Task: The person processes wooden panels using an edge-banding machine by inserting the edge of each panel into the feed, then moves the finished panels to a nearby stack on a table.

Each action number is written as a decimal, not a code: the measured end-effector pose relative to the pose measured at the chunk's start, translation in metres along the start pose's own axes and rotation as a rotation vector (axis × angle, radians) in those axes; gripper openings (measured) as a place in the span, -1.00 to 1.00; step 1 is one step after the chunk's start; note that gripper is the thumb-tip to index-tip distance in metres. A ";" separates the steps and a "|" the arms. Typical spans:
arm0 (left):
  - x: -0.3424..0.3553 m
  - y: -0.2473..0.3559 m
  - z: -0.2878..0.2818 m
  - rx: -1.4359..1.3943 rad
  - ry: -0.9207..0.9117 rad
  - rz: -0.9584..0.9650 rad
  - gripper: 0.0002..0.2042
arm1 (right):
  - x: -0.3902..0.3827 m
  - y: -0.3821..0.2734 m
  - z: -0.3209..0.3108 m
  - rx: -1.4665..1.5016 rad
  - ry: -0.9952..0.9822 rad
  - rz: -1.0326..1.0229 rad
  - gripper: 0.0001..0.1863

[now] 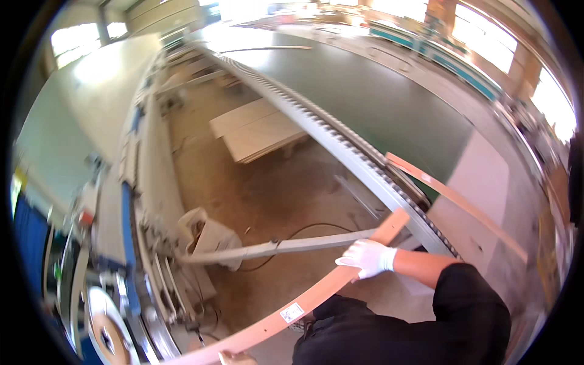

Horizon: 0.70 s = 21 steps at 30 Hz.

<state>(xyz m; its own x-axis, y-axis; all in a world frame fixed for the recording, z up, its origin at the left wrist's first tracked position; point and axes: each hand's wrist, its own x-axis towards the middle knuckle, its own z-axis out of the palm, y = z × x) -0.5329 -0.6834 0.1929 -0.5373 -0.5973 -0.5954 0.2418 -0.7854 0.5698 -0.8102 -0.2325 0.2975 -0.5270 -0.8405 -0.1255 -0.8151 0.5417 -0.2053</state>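
A long, narrow orange-brown board (328, 289) slants across in front of me, from the lower edge up to the right. It carries a white printed label (292, 312) and a few small dark holes. My right hand (367, 258), in a white glove, is closed round the board close to its far end. At the lower edge of the picture, my left hand (237, 358) is closed on the board's near part; only its fingers show. A similar orange-brown board (462, 204) lies at the right, across the end of the dark green surface (365, 97).
A long metal roller rail (304, 112) runs away from me beside the green surface. Below it, pale panels (258, 131) lie stacked low. A grey crossbar (274, 248) spans the gap, with a whitish sack (210, 240) and a cable behind it. Machinery with a tape roll (109, 340) stands left.
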 end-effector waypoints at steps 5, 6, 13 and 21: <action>0.037 0.015 0.037 -0.142 0.102 -0.094 -0.71 | -0.021 0.065 -0.025 -0.098 -0.044 0.143 -0.42; 0.025 0.023 0.056 0.041 0.121 -0.020 -0.69 | -0.027 0.079 -0.024 -0.111 -0.044 0.167 -0.48; 0.138 0.053 -0.027 0.186 0.069 0.043 -0.63 | -0.017 0.177 -0.018 -0.281 0.021 0.518 -0.66; 0.060 -0.031 0.091 0.345 -0.044 -0.032 -0.75 | 0.170 0.025 0.022 0.311 -0.150 -0.015 -0.51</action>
<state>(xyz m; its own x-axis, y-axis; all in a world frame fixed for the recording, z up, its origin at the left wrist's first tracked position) -0.6462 -0.6794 0.1912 -0.5763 -0.5599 -0.5954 -0.0588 -0.6982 0.7135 -0.9153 -0.3623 0.2494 -0.4553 -0.8526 -0.2564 -0.6984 0.5206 -0.4910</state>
